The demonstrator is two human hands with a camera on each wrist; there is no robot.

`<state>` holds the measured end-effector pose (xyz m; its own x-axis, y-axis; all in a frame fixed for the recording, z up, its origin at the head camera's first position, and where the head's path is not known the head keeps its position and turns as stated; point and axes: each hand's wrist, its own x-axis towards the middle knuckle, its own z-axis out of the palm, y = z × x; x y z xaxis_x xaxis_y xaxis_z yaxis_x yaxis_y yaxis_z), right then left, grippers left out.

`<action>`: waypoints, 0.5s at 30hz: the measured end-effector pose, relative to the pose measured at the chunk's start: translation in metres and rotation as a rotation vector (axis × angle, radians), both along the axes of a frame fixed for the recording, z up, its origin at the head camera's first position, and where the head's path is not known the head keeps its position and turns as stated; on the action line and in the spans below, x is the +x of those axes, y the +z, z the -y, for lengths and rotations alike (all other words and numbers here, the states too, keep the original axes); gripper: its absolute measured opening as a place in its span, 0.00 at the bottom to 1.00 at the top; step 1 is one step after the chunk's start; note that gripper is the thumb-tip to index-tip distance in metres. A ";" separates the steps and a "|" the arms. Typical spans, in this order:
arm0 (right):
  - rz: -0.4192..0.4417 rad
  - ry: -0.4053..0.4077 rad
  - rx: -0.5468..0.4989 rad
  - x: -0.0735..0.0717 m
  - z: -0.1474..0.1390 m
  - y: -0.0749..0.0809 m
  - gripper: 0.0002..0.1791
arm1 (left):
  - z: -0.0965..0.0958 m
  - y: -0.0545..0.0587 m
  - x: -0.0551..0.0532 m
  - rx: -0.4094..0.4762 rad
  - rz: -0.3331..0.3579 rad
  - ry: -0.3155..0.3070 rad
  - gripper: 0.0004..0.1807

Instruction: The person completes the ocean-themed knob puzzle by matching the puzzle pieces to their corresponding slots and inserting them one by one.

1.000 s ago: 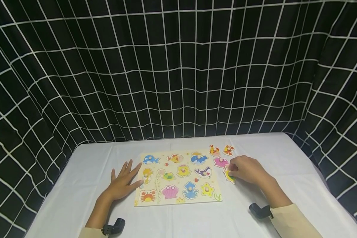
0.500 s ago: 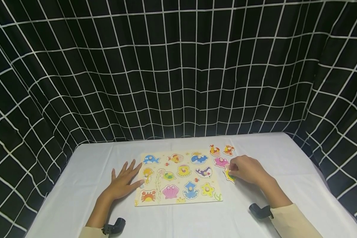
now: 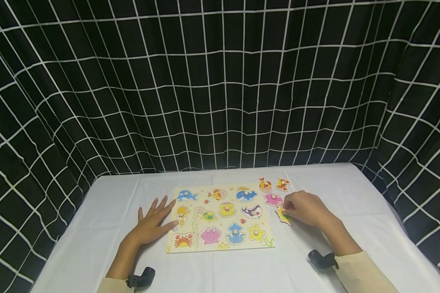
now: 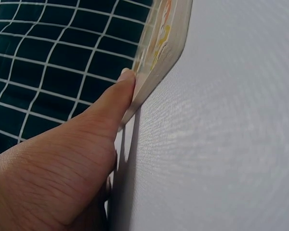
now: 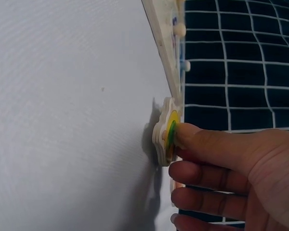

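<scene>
A wooden sea-animal puzzle board (image 3: 221, 223) lies on the table. My left hand (image 3: 150, 226) rests beside its left edge with fingers spread; in the left wrist view the thumb (image 4: 116, 101) touches the board's edge (image 4: 156, 79). To the right of the board, my right hand (image 3: 306, 208) pinches a yellow-and-green turtle puzzle piece (image 3: 285, 218), partly hidden by the fingers. Seen from the right wrist, that turtle piece (image 5: 166, 132) stands tilted, its lower side near the cloth; whether it touches, I cannot tell. A pink shell piece (image 3: 272, 199) lies just behind it.
A fish piece (image 3: 265, 185) and a crab piece (image 3: 282, 184) lie behind the shell piece, near the board's far right corner. Several knobbed pieces, such as the starfish (image 3: 256, 232), sit in the board. A black grid-patterned curtain (image 3: 220, 97) surrounds the white tabletop (image 3: 220, 272).
Both hands hold nearly the same place throughout, the right still pinching the turtle piece. The whole head view shifts very slightly.
</scene>
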<state>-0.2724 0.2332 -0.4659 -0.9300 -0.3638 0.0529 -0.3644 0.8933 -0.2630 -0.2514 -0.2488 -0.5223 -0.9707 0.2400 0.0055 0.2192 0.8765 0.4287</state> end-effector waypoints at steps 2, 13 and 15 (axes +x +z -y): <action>0.000 0.008 -0.002 0.000 0.000 0.002 0.06 | 0.000 0.000 0.000 -0.002 -0.001 0.000 0.44; -0.001 0.016 -0.009 0.004 0.005 0.013 0.04 | 0.001 0.000 0.001 0.012 0.006 -0.005 0.43; -0.003 0.015 -0.004 0.005 0.007 0.016 0.04 | 0.001 0.000 0.001 0.010 0.012 -0.005 0.43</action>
<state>-0.2673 0.2262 -0.4503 -0.9244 -0.3772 0.0567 -0.3782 0.8869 -0.2653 -0.2508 -0.2500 -0.5227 -0.9694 0.2453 -0.0041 0.2185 0.8711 0.4398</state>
